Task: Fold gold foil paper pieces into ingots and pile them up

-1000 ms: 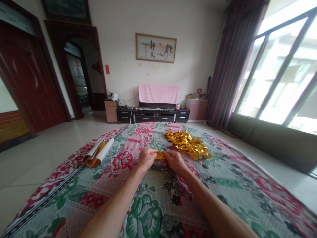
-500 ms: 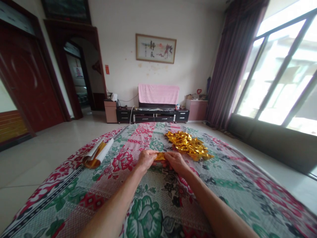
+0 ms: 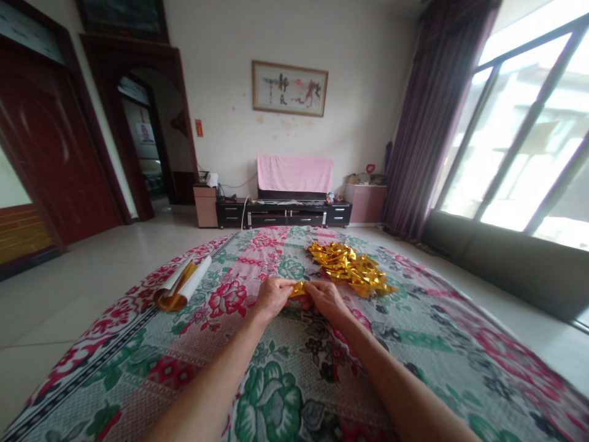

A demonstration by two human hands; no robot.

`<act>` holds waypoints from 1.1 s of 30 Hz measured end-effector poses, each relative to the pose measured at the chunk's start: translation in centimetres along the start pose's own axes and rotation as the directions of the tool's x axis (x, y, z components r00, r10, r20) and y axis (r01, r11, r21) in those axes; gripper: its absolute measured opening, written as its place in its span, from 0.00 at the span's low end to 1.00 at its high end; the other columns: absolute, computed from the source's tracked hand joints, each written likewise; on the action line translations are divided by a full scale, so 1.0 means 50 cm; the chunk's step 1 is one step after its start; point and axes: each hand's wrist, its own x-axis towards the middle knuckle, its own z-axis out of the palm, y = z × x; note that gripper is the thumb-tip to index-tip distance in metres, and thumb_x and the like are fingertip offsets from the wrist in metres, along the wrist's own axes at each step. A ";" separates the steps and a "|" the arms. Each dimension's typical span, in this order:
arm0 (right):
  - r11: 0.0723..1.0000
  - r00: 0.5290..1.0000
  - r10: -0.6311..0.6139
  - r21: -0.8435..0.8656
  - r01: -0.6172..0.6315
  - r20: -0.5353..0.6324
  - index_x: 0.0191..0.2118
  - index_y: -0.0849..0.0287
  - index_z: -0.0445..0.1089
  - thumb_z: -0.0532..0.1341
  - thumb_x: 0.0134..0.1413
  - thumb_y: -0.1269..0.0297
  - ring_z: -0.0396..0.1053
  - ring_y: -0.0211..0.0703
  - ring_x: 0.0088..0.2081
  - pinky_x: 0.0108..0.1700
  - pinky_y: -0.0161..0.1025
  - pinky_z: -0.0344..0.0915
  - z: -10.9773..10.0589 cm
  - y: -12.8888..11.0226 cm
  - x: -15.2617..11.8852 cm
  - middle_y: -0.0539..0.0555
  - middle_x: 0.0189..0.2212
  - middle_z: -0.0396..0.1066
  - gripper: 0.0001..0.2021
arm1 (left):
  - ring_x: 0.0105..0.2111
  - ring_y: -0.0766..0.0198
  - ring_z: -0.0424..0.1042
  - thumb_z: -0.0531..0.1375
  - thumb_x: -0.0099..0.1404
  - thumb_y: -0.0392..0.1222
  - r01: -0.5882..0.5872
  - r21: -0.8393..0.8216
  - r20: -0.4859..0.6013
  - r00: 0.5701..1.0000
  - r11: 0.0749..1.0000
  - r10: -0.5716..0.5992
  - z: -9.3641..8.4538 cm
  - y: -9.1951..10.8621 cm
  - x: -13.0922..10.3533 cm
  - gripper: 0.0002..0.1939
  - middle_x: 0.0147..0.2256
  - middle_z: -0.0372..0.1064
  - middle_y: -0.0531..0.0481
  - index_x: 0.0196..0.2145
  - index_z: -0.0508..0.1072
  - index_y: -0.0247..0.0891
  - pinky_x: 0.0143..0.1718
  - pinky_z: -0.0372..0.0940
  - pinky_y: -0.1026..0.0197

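Between my two hands, above the flowered cloth, is a small folded piece of gold foil paper (image 3: 299, 288). My left hand (image 3: 275, 297) pinches its left end, fingers closed. At its other end my right hand (image 3: 326, 299) is closed on it too, thumb and fingers together. Part of the piece is hidden by the fingers. Just beyond my right hand lies a shiny heap of folded gold foil pieces (image 3: 350, 269). To the left rests a loosely curled roll of foil paper (image 3: 199, 279), white outside and gold inside.
A patterned red, green and grey cloth (image 3: 271, 402) covers the round surface in front of me. Farther off, a low black cabinet (image 3: 271, 220) stands by the wall, under a pink cloth (image 3: 294, 174). A window (image 3: 519, 141) and purple curtain (image 3: 421, 123) are at right.
The strip of gold foil showing between my hands has become shorter and its shape has shifted. Both hands keep their grip, the fingers moving slightly. The heap and roll stay put.
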 end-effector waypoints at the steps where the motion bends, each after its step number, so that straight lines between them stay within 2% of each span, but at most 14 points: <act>1: 1.000 1.000 -0.006 0.003 0.006 -0.003 0.31 0.64 0.71 0.51 0.52 0.61 0.63 0.32 0.17 0.14 0.25 0.52 0.000 0.002 0.001 0.49 0.18 0.69 0.14 | 0.27 0.66 0.72 0.55 0.54 0.34 -0.003 -0.004 0.007 1.000 1.000 0.003 0.000 0.000 0.000 0.16 0.32 0.75 0.48 0.40 0.75 0.36 0.19 0.63 0.70; 6: 1.000 1.000 -0.008 0.013 0.008 0.002 0.32 0.64 0.70 0.51 0.52 0.60 0.63 0.32 0.17 0.14 0.25 0.53 0.001 0.004 0.001 0.49 0.18 0.69 0.14 | 0.27 0.67 0.72 0.54 0.55 0.33 0.015 -0.035 -0.009 1.000 0.999 -0.015 0.003 -0.007 0.006 0.17 0.31 0.74 0.49 0.42 0.74 0.35 0.21 0.64 0.70; 13: 1.000 1.000 -0.012 0.017 0.012 0.013 0.30 0.63 0.71 0.51 0.53 0.62 0.62 0.30 0.17 0.15 0.24 0.53 0.000 -0.006 -0.006 0.49 0.18 0.69 0.14 | 0.26 0.69 0.70 0.54 0.55 0.34 0.016 0.031 -0.091 0.996 0.999 -0.013 0.009 -0.017 0.014 0.16 0.31 0.75 0.49 0.42 0.74 0.36 0.21 0.62 0.72; 20: 1.000 1.000 -0.002 0.029 0.003 -0.029 0.29 0.63 0.70 0.50 0.53 0.62 0.62 0.30 0.16 0.15 0.24 0.54 0.003 -0.008 -0.007 0.50 0.19 0.70 0.14 | 0.28 0.68 0.71 0.54 0.56 0.35 -0.032 0.074 -0.050 0.998 0.997 0.036 0.011 -0.010 0.008 0.15 0.35 0.74 0.49 0.40 0.74 0.37 0.24 0.64 0.71; 26: 1.000 1.000 -0.008 0.027 0.008 0.006 0.30 0.63 0.71 0.51 0.53 0.63 0.62 0.29 0.16 0.15 0.23 0.54 0.000 -0.003 -0.005 0.49 0.18 0.69 0.14 | 0.24 0.69 0.70 0.53 0.57 0.34 0.048 0.009 -0.073 0.996 0.999 -0.048 0.011 -0.010 0.011 0.16 0.30 0.75 0.49 0.43 0.73 0.36 0.20 0.62 0.71; 33: 0.998 1.000 -0.009 0.057 0.008 0.028 0.34 0.62 0.72 0.54 0.52 0.60 0.64 0.32 0.18 0.16 0.26 0.57 -0.006 -0.001 -0.004 0.48 0.19 0.70 0.13 | 0.23 0.71 0.69 0.54 0.57 0.34 0.020 0.085 -0.081 0.997 0.996 -0.013 0.007 -0.006 0.009 0.15 0.29 0.74 0.50 0.42 0.74 0.36 0.20 0.61 0.73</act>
